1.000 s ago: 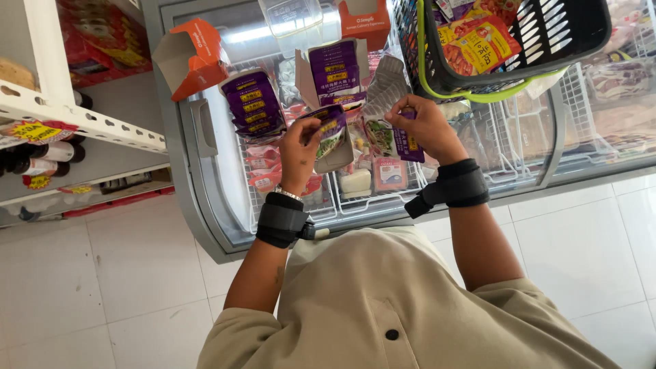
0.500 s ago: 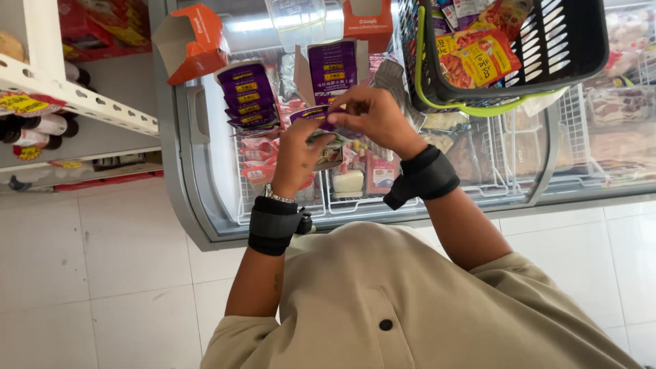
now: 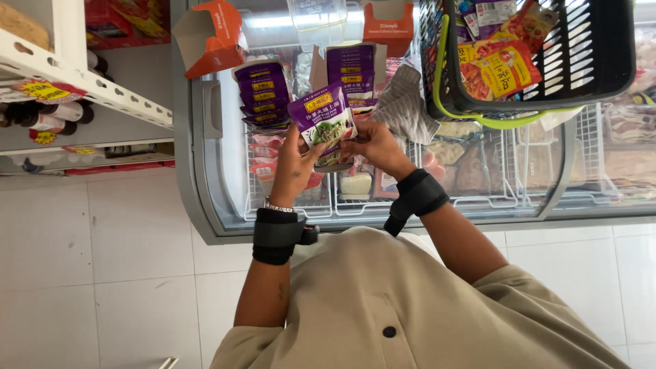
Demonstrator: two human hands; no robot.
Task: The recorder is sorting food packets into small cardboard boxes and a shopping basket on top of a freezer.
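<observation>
Hands raised over the freezer (image 3: pixel 205 205): left hand (image 3: pixel 295 164) and right hand (image 3: pixel 372 145) each pinch the purple pouch (image 3: pixel 322 123) by opposite edges.

Open floor (image 3: pixel 123 273) lies left of the freezer (image 3: pixel 198 171); a shopping basket (image 3: pixel 533 61) and stacked purple packets (image 3: pixel 263 92) crowd its glass top

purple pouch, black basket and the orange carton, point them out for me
purple pouch (image 3: pixel 322 121), head view, on its printed front between both hands.
black basket (image 3: pixel 594 48), head view, on its slotted side wall.
orange carton (image 3: pixel 213 35), head view, on its orange side panel.
</observation>
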